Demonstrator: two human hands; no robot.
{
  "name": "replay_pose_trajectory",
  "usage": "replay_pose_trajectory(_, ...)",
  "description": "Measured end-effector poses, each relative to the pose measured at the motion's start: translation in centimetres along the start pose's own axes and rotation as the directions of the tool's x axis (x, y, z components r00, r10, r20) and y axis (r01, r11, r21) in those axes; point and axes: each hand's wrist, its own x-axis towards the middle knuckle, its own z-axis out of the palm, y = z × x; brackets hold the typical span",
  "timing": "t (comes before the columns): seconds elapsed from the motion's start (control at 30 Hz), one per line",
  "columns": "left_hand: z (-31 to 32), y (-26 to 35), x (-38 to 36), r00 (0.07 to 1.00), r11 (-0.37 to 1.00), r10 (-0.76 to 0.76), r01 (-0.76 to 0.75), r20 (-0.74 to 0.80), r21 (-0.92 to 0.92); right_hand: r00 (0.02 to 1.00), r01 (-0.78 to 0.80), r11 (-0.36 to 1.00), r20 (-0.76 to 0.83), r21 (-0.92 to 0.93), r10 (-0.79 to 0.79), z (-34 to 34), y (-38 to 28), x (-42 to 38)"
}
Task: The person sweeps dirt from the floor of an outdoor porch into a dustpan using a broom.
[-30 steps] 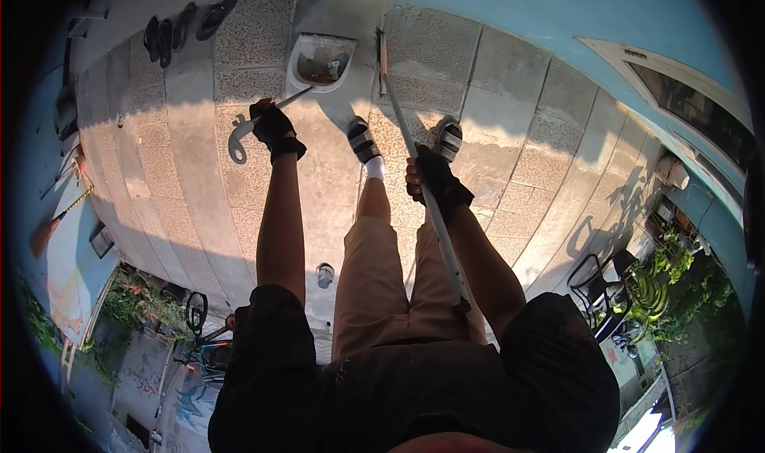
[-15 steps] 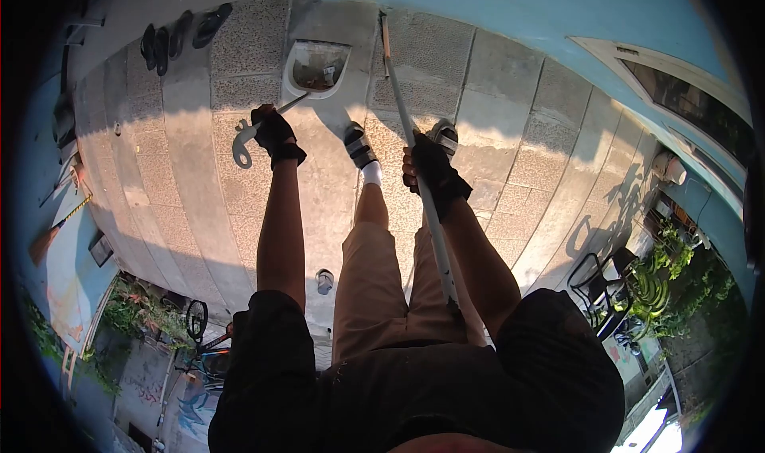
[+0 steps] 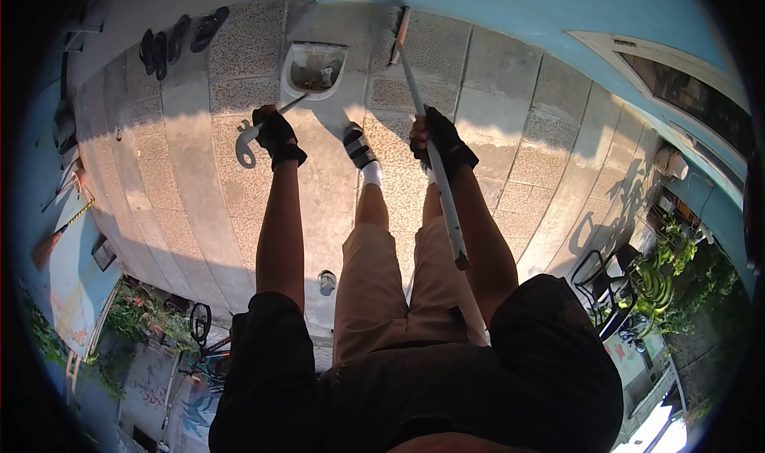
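My left hand (image 3: 275, 137), in a black fingerless glove, is closed around the handle of a long-handled dustpan (image 3: 317, 96). The handle's grey hooked end (image 3: 245, 145) sticks out beside the fist. The pan rests on the floor in front of my feet, with brown debris (image 3: 312, 78) and a pale scrap inside. My right hand (image 3: 440, 141), gloved the same way, grips the pale pole of a broom (image 3: 414, 86). Its narrow orange-brown head (image 3: 402, 27) touches the floor close to the blue wall; the bristles look dark and show poorly.
Several dark sandals (image 3: 179, 36) lie at the upper left. A lone sandal (image 3: 327, 282) is on the tiled floor (image 3: 247, 182) behind my left foot. The blue wall (image 3: 494, 11) runs along the front and right. A black chair (image 3: 606, 286), plants (image 3: 661, 270) and a bicycle (image 3: 203, 333) stand behind.
The broom head has moved right and turned along the wall. My right hand has risen slightly, and the pole's near end has shifted forward. The dustpan and my left hand stay nearly in place.
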Motion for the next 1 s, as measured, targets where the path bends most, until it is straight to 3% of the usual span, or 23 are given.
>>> replay_pose_trajectory(0.17,0.0,-0.4,-0.1,0.998,0.999,0.054,-0.054,0.012,0.007,0.984,-0.104,0.990,0.131,-0.100,0.117,0.9,-0.4,-0.7)
replay_pose_trajectory(0.23,0.1,-0.2,-0.2,0.999,0.999,0.052,-0.052,0.009,-0.005,0.972,-0.134,0.985,0.207,0.108,0.110,0.3,-1.5,3.5)
replay_pose_trajectory(0.33,0.2,-0.1,-0.3,0.999,0.999,0.040,-0.039,0.005,-0.015,0.991,-0.099,0.985,0.103,0.141,0.085,0.7,-2.6,6.9)
replay_pose_trajectory(0.4,0.0,0.1,-0.4,1.000,0.999,0.030,-0.030,0.007,-0.015,0.994,0.089,0.988,-0.072,0.129,-0.081,-0.4,-2.8,7.6)
replay_pose_trajectory(0.53,0.2,0.2,-0.4,1.000,1.000,0.002,-0.002,0.004,-0.010,0.993,0.068,0.998,-0.101,0.014,-0.067,-0.6,-2.3,0.7)
replay_pose_trajectory(0.63,0.1,0.3,-0.7,1.000,1.000,-0.005,0.005,-0.003,-0.016,0.999,0.012,0.999,-0.050,-0.041,-0.014,-0.8,-1.4,-1.9)
replay_pose_trajectory(0.7,0.1,0.6,-1.0,1.000,1.000,-0.020,0.020,-0.002,-0.020,0.991,-0.092,0.993,0.092,-0.076,0.098,-0.6,-1.1,-2.1)
replay_pose_trajectory(0.83,0.5,-0.6,-0.9,1.000,1.000,0.000,0.000,0.007,-0.005,0.968,-0.176,0.969,0.210,0.174,0.138,-1.0,-2.1,4.5)
replay_pose_trajectory(0.9,0.8,-0.5,-0.9,1.000,1.000,0.024,-0.024,0.015,-0.010,0.975,-0.184,0.959,0.168,0.218,0.148,-1.2,-3.1,6.9)
replay_pose_trajectory(0.97,0.7,0.1,-1.3,1.000,0.999,0.021,-0.020,0.009,-0.041,1.000,0.005,0.996,-0.019,0.090,-0.003,-1.9,-3.5,7.9)
replay_pose_trajectory(1.0,0.6,0.1,-1.2,1.000,0.999,0.023,-0.022,0.011,-0.044,0.999,0.030,0.999,-0.022,0.026,-0.030,-2.2,-3.8,7.3)
